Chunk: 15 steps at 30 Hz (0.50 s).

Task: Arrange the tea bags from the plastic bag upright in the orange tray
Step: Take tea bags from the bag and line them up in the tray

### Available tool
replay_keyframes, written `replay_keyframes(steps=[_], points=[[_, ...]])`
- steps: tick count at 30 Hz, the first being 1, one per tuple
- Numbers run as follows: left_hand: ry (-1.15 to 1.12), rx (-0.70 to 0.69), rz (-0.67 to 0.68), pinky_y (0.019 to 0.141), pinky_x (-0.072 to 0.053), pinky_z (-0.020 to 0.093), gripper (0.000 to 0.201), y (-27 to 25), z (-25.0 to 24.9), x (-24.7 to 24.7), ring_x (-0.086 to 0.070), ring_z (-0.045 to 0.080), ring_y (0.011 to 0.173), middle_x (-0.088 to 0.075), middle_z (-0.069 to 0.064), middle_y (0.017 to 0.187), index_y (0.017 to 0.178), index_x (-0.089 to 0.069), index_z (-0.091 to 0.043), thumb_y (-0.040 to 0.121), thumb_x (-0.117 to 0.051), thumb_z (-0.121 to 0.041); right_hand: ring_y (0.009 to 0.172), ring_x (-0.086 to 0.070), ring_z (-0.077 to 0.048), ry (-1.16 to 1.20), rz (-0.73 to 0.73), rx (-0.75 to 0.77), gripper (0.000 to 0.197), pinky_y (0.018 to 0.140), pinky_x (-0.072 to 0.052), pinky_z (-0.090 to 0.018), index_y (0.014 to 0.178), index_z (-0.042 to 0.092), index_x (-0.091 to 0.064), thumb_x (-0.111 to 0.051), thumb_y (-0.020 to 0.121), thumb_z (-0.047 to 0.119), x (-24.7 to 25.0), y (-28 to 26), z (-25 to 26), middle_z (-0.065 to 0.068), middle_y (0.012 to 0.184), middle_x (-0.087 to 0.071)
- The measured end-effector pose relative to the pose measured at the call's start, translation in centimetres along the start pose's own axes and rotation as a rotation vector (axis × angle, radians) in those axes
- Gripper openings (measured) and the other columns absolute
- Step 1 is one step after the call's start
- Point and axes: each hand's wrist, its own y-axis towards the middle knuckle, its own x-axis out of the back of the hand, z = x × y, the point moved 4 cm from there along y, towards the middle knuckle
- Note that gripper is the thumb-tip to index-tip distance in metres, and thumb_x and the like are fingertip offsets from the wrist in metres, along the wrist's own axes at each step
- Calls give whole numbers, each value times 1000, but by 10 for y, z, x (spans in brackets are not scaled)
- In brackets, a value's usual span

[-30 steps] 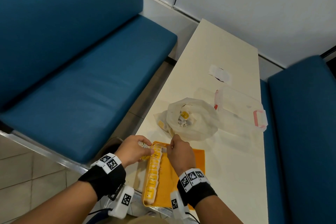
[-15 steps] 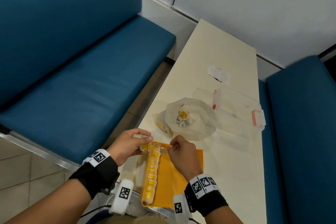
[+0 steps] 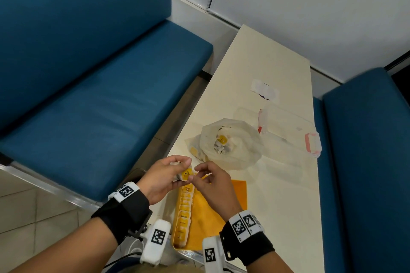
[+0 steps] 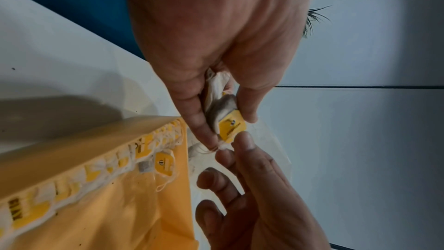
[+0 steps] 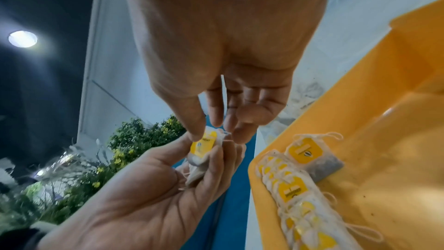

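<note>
My left hand (image 3: 168,175) holds a small bunch of tea bags (image 3: 185,174) with yellow tags just above the far end of the orange tray (image 3: 221,204). My right hand (image 3: 206,175) pinches the top tea bag (image 4: 231,127) of that bunch by its tag and string (image 5: 204,143). A row of tea bags (image 3: 184,213) stands upright along the tray's left wall; one tea bag (image 5: 312,157) at the far end leans loose. The white plastic bag (image 3: 230,144) lies open beyond the tray with more tea bags (image 3: 223,143) inside.
A clear lidded container (image 3: 288,133) with pink clips sits right of the plastic bag. A small white wrapper (image 3: 265,90) lies farther along the cream table (image 3: 266,55). Blue benches (image 3: 99,95) flank the table on both sides.
Both hands have lifted from the tray's far end and come together; the left hand now shows a bunch of tea bags and the right pinches one of them.
</note>
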Motion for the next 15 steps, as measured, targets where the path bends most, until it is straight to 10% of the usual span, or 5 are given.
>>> replay_keyframes(steps=[4, 15], points=[[13, 10, 32, 81, -62, 36, 28, -2, 3, -4, -75, 27, 98, -74, 19, 115, 117, -71, -11, 93, -71, -26, 74, -68, -20, 44, 23, -33, 10, 73, -60, -40, 85, 27, -70, -79, 82, 24, -3, 3, -1, 3, 83, -71], [-41, 18, 12, 86, -63, 40, 28, -3, 2, 5, -72, 29, 103, -70, 18, 121, 118, -71, -6, 94, -70, -20, 61, -63, -11, 183, 24, -55, 7, 52, -44, -14, 83, 11, -69, -76, 86, 9, 17, 4, 8, -3, 71, -68]])
